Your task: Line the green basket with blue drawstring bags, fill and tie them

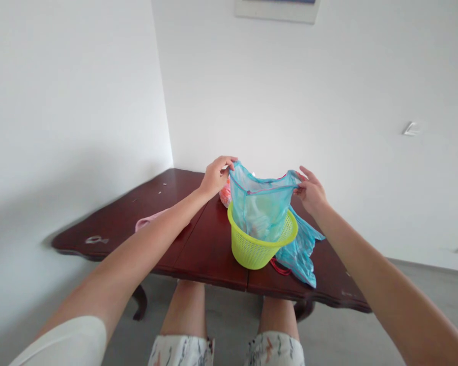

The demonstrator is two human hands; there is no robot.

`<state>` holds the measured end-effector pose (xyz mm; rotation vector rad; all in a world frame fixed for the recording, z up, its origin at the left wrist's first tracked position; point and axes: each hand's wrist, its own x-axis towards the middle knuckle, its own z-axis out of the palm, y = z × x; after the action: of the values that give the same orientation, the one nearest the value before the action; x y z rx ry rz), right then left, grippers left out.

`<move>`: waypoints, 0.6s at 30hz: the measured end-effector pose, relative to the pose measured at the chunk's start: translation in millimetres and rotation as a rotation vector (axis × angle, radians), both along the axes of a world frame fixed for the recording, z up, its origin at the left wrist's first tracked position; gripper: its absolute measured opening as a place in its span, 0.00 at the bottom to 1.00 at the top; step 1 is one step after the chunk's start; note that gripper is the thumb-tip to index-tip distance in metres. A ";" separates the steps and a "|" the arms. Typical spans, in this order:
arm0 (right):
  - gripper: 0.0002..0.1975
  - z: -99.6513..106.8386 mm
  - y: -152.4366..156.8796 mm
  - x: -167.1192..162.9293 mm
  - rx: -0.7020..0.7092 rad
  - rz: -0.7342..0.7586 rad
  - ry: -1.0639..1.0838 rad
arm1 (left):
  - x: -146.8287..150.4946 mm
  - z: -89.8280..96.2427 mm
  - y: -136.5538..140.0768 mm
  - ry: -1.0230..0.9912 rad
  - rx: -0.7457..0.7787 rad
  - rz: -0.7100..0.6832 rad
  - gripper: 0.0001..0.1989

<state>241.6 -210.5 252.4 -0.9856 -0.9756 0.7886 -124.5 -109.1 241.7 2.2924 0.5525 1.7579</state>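
My left hand [217, 176] pinches the left edge of a translucent blue plastic bag [261, 211]. On the opposite side, my right hand [310, 190] grips the bag's rim, one finger raised. Between my hands the bag's mouth is spread wide. Its lower part sits inside a yellow-green plastic basket [254, 254], and something pale shows dimly through the film. To the right of the basket lies another blue plastic bag [299, 256], crumpled flat, beside a red cord [280, 268].
The dark red wooden table [213, 244] has a wavy edge and stands in a wall corner. An orange-and-white bundle [225, 194] is partly hidden behind the basket. A pink cloth [149, 220] lies under my left forearm, near a small clear-and-white item [96, 239].
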 end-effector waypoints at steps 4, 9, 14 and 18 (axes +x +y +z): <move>0.21 10.7 -43.3 16.2 0.097 -0.034 -0.086 | -39.5 8.9 -35.1 0.242 0.198 0.040 0.22; 0.17 6.3 -85.4 47.1 0.127 -0.108 -0.155 | -84.3 13.8 -58.5 0.563 0.390 0.118 0.16; 0.25 -7.8 -105.4 63.6 0.034 -0.132 -0.108 | -100.8 13.4 -72.3 0.865 0.364 0.137 0.14; 0.25 -11.8 -112.3 56.3 0.014 -0.057 0.066 | -96.4 19.9 -89.0 0.906 0.311 0.111 0.18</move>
<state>297.8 -322.9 240.6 -0.9652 -0.8911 0.7612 -220.9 -198.1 261.6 3.2887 0.5588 0.7686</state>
